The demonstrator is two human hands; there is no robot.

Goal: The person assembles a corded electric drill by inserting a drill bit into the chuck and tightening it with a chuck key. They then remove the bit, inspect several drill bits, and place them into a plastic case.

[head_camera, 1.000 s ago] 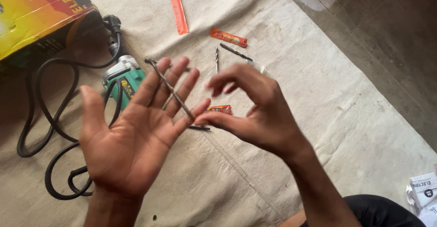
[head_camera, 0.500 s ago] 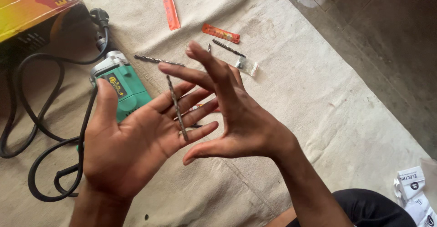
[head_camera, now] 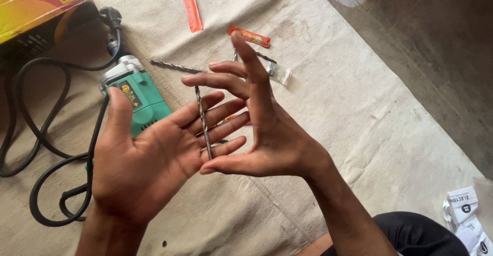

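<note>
Center frame: left hand (head_camera: pixel 138 168) flat and open, long drill bit (head_camera: pixel 203 117) across its fingers; right hand (head_camera: pixel 262 127) spread, pressing bit. Better w/ palms parallel.

Both hands, left (head_camera: pixel 138 168) and right (head_camera: pixel 267 133), press a drill bit (head_camera: pixel 204 120) between them.

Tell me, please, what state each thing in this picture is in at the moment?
Left hand: open, palm up.
Right hand: open, edge-on, fingers spread.
Drill bit: across the left fingers.
Second drill bit: flat on the cloth.
Green drill: lying on its side.
Black cord: looped loosely.
Cardboard box: partly in view.
</note>
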